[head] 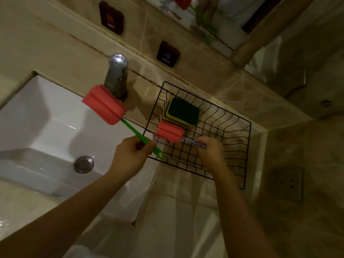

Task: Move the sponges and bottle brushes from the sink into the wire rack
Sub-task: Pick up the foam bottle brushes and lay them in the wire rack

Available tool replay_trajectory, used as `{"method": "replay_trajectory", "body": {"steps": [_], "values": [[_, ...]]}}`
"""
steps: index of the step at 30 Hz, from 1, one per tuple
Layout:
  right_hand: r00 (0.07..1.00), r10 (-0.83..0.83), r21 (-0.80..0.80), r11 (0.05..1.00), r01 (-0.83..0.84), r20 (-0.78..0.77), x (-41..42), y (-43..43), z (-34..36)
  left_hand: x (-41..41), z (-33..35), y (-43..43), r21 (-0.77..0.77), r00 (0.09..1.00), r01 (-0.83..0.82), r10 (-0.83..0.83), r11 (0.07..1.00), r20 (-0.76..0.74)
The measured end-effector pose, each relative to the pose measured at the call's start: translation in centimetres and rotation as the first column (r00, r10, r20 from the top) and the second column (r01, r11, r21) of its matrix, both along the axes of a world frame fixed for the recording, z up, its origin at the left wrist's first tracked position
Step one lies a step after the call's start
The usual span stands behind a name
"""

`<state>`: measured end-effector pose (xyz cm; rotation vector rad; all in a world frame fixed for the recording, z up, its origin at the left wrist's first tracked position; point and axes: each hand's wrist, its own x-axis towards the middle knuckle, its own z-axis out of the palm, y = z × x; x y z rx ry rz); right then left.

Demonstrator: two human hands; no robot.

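My left hand [130, 155] grips the green handle of a bottle brush [104, 105] whose pink foam head hangs over the white sink's [46, 112] right rim, close to the tap. My right hand [210, 151] holds the blue handle of a second bottle brush [169, 131], its pink foam head inside the black wire rack [232, 146] near the rack's left side. A stack of green and yellow sponges [182, 112] lies in the rack's far left corner, just behind that foam head.
A chrome tap [117, 75] stands behind the sink, whose round metal drain [83, 164] is visible. Dark "HOT" [111, 17] and "COLD" [167, 54] tags hang on the tiled wall. A mirror [214, 13] is above, and a wall socket [286, 183] at right.
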<state>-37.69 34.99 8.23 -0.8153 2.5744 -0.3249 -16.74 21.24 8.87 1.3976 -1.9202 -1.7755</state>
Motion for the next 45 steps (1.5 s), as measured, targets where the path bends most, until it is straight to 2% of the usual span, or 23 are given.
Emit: {"method": "replay_trajectory", "body": {"steps": [7,10,16,19,21,23,25,27,29,30,33,36,39,41,42,44,45], "values": [[0.991,-0.109,0.084,0.991,0.102,0.077,-2.0,-2.0,-4.0,-0.1,-0.4,-0.2,-0.041,0.999,0.032,-0.031,0.999,0.029],[0.989,-0.135,0.107,0.986,0.128,0.060,-2.1,-2.3,-5.2,-0.1,-0.4,-0.3,-0.046,0.999,0.037,-0.036,0.998,0.016],[0.974,-0.225,0.032,0.974,0.226,-0.032,-1.6,-2.1,-5.3,0.0,-0.3,-0.3,-0.043,0.999,0.053,-0.053,0.998,0.006],[0.953,-0.304,-0.009,0.953,0.304,-0.019,-1.1,-1.5,-4.4,0.0,0.0,-0.3,-0.047,0.998,0.061,-0.061,0.997,0.008],[0.953,-0.302,-0.016,0.953,0.302,-0.033,-0.7,-1.5,-3.1,-0.1,0.3,-0.3,-0.034,0.998,0.064,-0.064,0.997,0.005],[0.964,-0.264,-0.102,0.960,0.260,-0.024,0.4,-1.8,-1.1,-0.1,0.7,-0.3,0.002,0.998,0.056,-0.056,0.998,-0.013],[0.955,-0.263,-0.261,0.920,0.291,0.138,2.6,-2.4,1.8,0.1,1.2,-0.1,0.067,0.998,0.050,-0.047,0.997,-0.050],[0.892,-0.138,-0.329,0.896,0.297,0.431,5.3,-2.9,4.8,0.2,1.7,0.3,0.134,0.994,0.075,-0.063,0.988,-0.089],[0.784,0.068,-0.308,0.937,0.162,0.618,7.6,-3.3,6.9,0.2,2.2,1.1,0.172,0.985,0.155,-0.139,0.973,-0.104],[0.758,0.143,-0.305,0.949,0.078,0.636,8.4,-3.4,7.4,0.1,2.3,1.6,0.181,0.974,0.215,-0.197,0.960,-0.113],[0.839,0.197,-0.279,0.958,-0.057,0.507,9.3,-3.4,7.9,-0.3,2.7,3.0,0.166,0.923,0.381,-0.364,0.910,-0.125],[0.886,0.139,-0.304,0.953,0.003,0.443,8.3,-2.8,8.0,-0.7,2.6,3.1,0.089,0.903,0.420,-0.406,0.903,-0.137],[0.938,0.033,-0.316,0.945,0.083,0.346,6.0,-1.4,7.7,-0.8,2.1,1.4,-0.172,0.971,0.224,-0.234,0.959,-0.041],[0.961,-0.030,-0.272,0.956,0.108,0.275,4.3,-0.2,6.9,-0.8,1.3,-0.1,-0.363,0.992,0.122,-0.106,0.924,0.063],[0.972,-0.048,-0.229,0.968,0.102,0.228,3.6,0.4,6.2,-0.8,0.8,-0.9,-0.391,0.986,0.146,-0.101,0.909,0.133],[0.988,-0.067,-0.114,0.990,0.084,0.141,2.7,1.5,4.4,-1.0,0.2,-2.0,-0.308,0.944,0.265,-0.179,0.914,0.279],[0.992,-0.068,-0.059,0.995,0.075,0.109,2.5,1.9,3.4,-1.1,0.0,-2.2,-0.221,0.933,0.284,-0.216,0.933,0.286]]}}
